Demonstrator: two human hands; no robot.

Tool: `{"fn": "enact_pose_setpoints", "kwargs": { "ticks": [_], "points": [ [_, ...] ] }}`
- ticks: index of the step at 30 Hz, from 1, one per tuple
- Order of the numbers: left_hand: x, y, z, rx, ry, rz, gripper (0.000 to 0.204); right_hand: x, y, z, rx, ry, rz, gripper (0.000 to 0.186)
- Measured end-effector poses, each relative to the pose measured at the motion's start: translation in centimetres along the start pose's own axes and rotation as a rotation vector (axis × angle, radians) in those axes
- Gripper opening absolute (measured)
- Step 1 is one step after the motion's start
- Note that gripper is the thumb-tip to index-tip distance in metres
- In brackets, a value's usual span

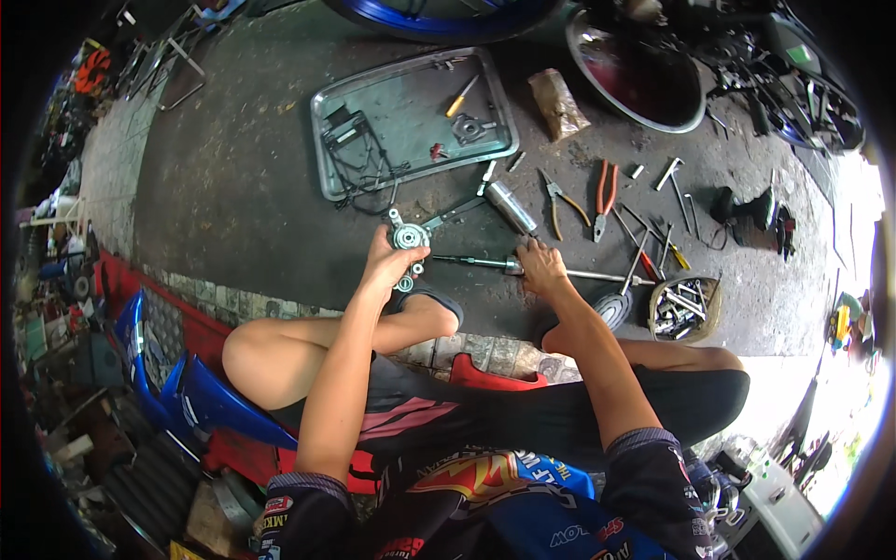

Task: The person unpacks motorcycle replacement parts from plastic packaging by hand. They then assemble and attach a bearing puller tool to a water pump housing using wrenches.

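While the person sits with knees spread wide, both bare forearms reach forward over the lap to work just above the dark floor (233,168). The left forearm runs almost straight ahead, tipped slightly inward at the wrist. At its end, the left hand (383,261) is closed around the near side of a metal part (407,235), the thumb laid across its face and the fingers mostly hidden. Round in the middle, with a ringed centre, the part has a lug pointing away and another end toward the person; it sits ahead of the left shin and near the tray (411,98).

From the right, the other forearm slants forward and inward. The right hand (542,268) is palm down, fingers curled over a long rod (607,277) and pinching it partway along. One tip of the rod points left at the part, near it; the opposite end stretches toward the basket (715,313) of small metal pieces. Just beyond the right fingers a silver cylinder (511,207) lies aslant, its near end close to them; I can't tell whether they touch.

Further off on the floor are yellow-handled pliers (557,196) and red-handled pliers (607,191).
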State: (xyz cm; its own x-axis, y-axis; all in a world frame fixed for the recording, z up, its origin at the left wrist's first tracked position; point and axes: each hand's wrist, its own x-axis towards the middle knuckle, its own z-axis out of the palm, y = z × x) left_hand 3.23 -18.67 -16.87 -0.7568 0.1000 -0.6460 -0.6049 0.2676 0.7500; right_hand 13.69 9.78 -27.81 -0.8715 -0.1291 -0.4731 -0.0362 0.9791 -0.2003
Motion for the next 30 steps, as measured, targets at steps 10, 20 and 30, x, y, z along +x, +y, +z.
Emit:
{"fn": "enact_pose_setpoints", "kwargs": {
  "ticks": [10, 20, 30],
  "points": [
    [2.4, -9.4, 7.0, 0.469, -0.530, 0.065, 0.099, -1.3, 4.5, -1.5, 0.286, 0.133, 0.025, 0.035],
    [-0.3, -12.5, 7.0, 0.606, -0.436, -0.085, 0.090, 0.2, 0.1, 0.1, 0.242, 0.228, -0.199, 0.041],
    [2.7, -9.9, -0.3, 0.223, 0.006, 0.115, 0.063, 3.0, -5.5, 2.8, 0.124, 0.030, -0.007, 0.032]
  ]
}}
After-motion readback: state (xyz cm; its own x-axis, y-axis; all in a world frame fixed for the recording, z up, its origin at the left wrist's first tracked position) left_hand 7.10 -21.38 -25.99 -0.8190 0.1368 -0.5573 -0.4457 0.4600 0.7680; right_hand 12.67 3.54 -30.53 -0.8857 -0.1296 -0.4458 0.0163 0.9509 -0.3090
